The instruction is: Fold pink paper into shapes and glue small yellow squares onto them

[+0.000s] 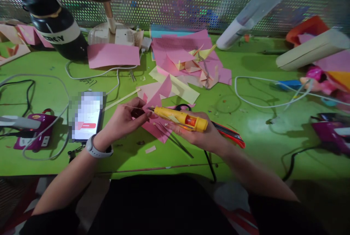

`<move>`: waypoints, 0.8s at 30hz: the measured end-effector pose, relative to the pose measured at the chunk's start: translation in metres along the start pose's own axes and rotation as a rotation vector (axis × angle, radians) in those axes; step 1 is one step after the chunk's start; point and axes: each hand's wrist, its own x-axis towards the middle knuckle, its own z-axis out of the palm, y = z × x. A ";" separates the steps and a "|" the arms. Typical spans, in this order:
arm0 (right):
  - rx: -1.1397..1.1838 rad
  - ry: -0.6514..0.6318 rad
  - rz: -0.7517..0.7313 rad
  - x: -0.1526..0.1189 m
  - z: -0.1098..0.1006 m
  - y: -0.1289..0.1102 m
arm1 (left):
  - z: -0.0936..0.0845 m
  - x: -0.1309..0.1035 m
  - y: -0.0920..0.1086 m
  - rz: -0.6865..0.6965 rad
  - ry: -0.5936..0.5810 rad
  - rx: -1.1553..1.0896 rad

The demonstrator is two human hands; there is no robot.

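Note:
My right hand (pixel 197 133) is wrapped round a yellow hot glue gun (pixel 177 117) with an orange window in its side. Its dark nozzle points left, close to the fingertips of my left hand (pixel 128 116). Those fingers are pinched on a piece of folded pink paper (pixel 158 98) that stands up from the work. A thin wire-like strand runs by the left hand. Beneath the hands lie more pink paper (pixel 160 131) and a pair of thin metal tweezers (pixel 180 145). A red and black utility knife (pixel 229 134) rests by my right wrist, partly hidden.
Left of my hands lies a phone (pixel 87 118). Purple power strips (pixel 41 133) sit at both sides. A dark bottle (pixel 60 31), a fan (pixel 109 31) and a paper stack (pixel 180 49) stand farther back. White cables (pixel 254 100) cross the green table (pixel 262 147).

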 end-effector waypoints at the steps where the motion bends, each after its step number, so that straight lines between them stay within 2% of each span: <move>1: 0.001 0.004 0.000 0.000 0.000 0.000 | 0.000 0.000 0.000 -0.001 0.000 -0.002; 8: 0.027 0.025 -0.096 -0.005 -0.012 0.002 | 0.002 -0.001 -0.003 -0.024 0.008 -0.078; 10: 0.046 0.062 -0.060 -0.010 -0.020 0.009 | 0.001 -0.001 -0.005 -0.045 -0.004 -0.094; 13: 0.008 0.176 0.101 -0.017 -0.039 0.024 | -0.001 0.000 -0.007 -0.062 0.000 -0.085; 17: -0.355 0.437 0.302 -0.025 -0.072 0.063 | -0.002 0.003 -0.012 -0.056 0.046 -0.079; 20: -0.679 0.431 0.386 -0.033 -0.095 0.096 | -0.002 0.005 -0.013 -0.055 0.048 -0.116; 22: -0.789 0.379 0.313 -0.041 -0.103 0.106 | -0.001 0.006 -0.012 -0.066 0.049 -0.130; 24: -0.841 0.379 0.162 -0.050 -0.100 0.098 | -0.001 0.007 -0.011 -0.081 0.058 -0.122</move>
